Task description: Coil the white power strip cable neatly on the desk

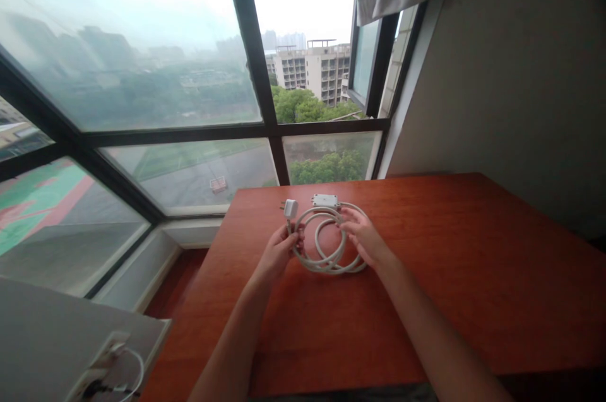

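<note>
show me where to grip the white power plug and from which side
Probably best to pinch the white power plug by its boxy body, coming from the right: its prongs stick out left, and the cable leaves its near end, toward the left hand.

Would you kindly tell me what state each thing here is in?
White cord: looped into a coil.
White plug: prongs bare, unplugged.
White box: lying beyond the loops.
Left hand: closed on the cord near the plug.
Right hand: fingers at the loops.
Window sash: open.
Wall outlet: in use.
</note>
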Tool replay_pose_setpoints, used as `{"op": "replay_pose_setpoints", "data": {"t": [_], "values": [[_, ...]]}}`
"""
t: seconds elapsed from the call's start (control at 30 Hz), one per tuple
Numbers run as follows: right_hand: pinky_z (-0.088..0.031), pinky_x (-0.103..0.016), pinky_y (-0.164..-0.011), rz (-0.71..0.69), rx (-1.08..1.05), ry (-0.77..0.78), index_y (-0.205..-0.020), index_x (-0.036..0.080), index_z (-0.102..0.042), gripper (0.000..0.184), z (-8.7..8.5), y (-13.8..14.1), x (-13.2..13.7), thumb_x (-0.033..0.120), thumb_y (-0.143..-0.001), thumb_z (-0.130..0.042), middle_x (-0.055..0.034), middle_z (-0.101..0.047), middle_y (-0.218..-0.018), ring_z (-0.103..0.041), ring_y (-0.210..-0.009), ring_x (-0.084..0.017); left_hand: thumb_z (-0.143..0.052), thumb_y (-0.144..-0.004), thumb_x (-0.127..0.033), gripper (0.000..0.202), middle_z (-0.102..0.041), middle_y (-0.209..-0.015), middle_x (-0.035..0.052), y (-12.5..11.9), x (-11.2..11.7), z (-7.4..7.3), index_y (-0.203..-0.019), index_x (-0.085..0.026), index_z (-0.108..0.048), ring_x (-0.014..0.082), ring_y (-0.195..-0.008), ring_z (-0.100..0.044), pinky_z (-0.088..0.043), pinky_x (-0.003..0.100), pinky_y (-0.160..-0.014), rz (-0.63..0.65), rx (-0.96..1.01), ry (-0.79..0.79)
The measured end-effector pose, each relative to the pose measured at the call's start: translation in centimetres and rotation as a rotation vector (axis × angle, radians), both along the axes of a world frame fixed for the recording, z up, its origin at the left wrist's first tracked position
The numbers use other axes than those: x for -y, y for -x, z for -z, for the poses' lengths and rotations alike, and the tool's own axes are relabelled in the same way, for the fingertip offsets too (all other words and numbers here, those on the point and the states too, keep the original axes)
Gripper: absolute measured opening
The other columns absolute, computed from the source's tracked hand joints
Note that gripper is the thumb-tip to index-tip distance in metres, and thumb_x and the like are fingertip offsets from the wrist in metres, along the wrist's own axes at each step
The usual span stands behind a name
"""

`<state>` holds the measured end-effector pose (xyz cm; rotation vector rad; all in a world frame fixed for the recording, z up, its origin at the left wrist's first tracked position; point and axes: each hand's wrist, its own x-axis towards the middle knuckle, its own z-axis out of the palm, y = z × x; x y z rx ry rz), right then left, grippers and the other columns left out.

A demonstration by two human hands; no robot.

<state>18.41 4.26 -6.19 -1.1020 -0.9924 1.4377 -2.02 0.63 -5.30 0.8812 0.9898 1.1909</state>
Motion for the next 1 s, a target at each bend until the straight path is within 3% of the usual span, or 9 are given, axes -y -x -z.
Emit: {"op": "replay_pose_setpoints", "data": {"t": [0.13, 0.27, 0.43, 0.6, 0.9, 1.0], "values": [[-0.052, -0.027, -0.068, -0.119, -0.13, 0.094, -0.099, 0.017, -0.059, 0.038, -0.1, 0.5, 0.3, 0.021, -0.062, -0.067, -0.0058, -0.071, -0.087, -0.067, -0.072, -0.015, -0.06, -0.072, -0.032, 0.021, -0.062, -0.073, 0.0025, 1.6, -0.6, 0.5, -0.085, -0.015, -0.061, 0.0146, -0.062, -0.055, -0.042, 0.024, -0.059, -0.066, -0.493, -0.026], [-0.053, -0.024, -0.066, -0.116, -0.167, 0.068, -0.096, 0.017, -0.06, 0.032, -0.1, 1.2, 0.3, 0.019, -0.065, -0.068, -0.0031, -0.071, -0.079, -0.066, -0.067, -0.012, -0.053, -0.074, -0.028, 0.014, -0.063, -0.066, 0.0035, 3.2, -0.9, 0.5, -0.067, -0.017, -0.059, 0.0175, -0.066, -0.057, -0.038, 0.024, -0.061, -0.074, -1.026, -0.042], [-0.055, -0.024, -0.067, -0.101, -0.214, 0.063, -0.094, 0.016, -0.061, 0.028, 0.0, 1.4, 0.3, 0.018, -0.068, -0.069, -0.0027, -0.071, -0.078, -0.067, -0.064, -0.012, -0.05, -0.077, -0.036, 0.025, -0.065, -0.068, 0.0073, 3.9, -0.7, 0.4, -0.062, -0.019, -0.057, 0.02, -0.065, -0.058, -0.032, 0.026, -0.06, 0.001, -1.36, -0.016], [-0.055, -0.022, -0.067, -0.082, -0.251, 0.072, -0.093, 0.015, -0.061, 0.028, 0.4, 1.4, 0.3, 0.019, -0.067, -0.072, -0.0031, -0.071, -0.078, -0.067, -0.065, -0.011, -0.052, -0.076, -0.047, 0.032, -0.068, -0.073, 0.0126, 3.8, -0.2, 0.2, -0.062, -0.02, -0.06, 0.0258, -0.071, -0.061, -0.032, 0.028, -0.061, 0.07, -1.452, 0.025], [-0.057, -0.026, -0.073, -0.082, -0.288, 0.061, -0.091, 0.015, -0.066, 0.027, 0.9, 1.6, 0.3, 0.023, -0.068, -0.075, -0.0043, -0.072, -0.082, -0.068, -0.07, -0.013, -0.063, -0.069, -0.058, 0.041, -0.063, -0.061, 0.0109, 3.3, 0.7, -1.2, -0.052, -0.021, -0.059, 0.0271, -0.068, -0.061, -0.036, 0.031, -0.065, 0.066, -1.476, 0.085], [-0.058, -0.026, -0.075, -0.069, -0.317, 0.07, -0.091, 0.015, -0.067, 0.027, 1.0, 1.7, 0.3, 0.023, -0.067, -0.077, -0.004, -0.072, -0.082, -0.068, -0.072, -0.013, -0.064, -0.071, -0.054, 0.039, -0.06, -0.058, 0.0092, 3.2, 1.0, -1.5, -0.052, -0.021, -0.059, 0.0255, -0.064, -0.059, -0.035, 0.031, -0.065, 0.013, -1.515, -0.006]]}}
